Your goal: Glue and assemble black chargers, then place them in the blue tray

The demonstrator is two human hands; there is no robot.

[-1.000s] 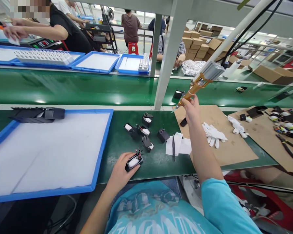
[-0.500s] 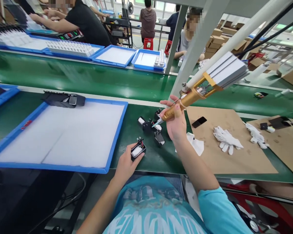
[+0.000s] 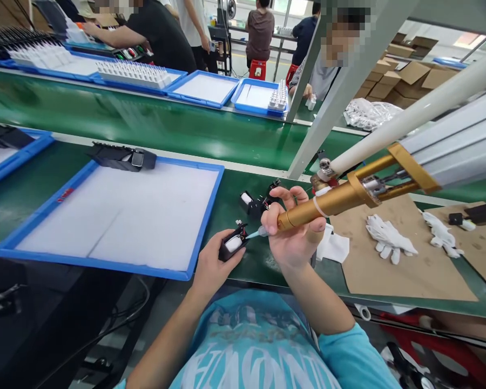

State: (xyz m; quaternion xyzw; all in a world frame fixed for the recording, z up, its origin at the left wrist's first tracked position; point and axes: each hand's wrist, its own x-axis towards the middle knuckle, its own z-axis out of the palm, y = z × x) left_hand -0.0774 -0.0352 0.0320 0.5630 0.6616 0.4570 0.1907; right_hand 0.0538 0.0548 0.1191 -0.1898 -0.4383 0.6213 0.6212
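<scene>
My left hand (image 3: 215, 262) is closed round a small black housing (image 3: 231, 246) with a white block and thin wires inside. In my right hand (image 3: 291, 232) is a gold dispensing gun (image 3: 316, 212), fingers wrapped round its front end. Its pale blue needle tip (image 3: 254, 234) points left and reaches the right edge of the housing; whether it touches cannot be made out. Several similar black housings (image 3: 260, 205) lie on the green bench just beyond, partly hidden by my right hand.
A blue-rimmed tray (image 3: 208, 216) with a white liner lies left, with a row of black parts (image 3: 123, 158) at its back. White gloves (image 3: 390, 236) rest on brown cardboard (image 3: 413, 281) at right. A slanted metal post (image 3: 319, 132) rises behind; people work beyond the green belt (image 3: 154, 116).
The dispensing gun has swung lower, and its needle tip has come from over the loose housings to the one in my left hand. The camera view has shifted slightly.
</scene>
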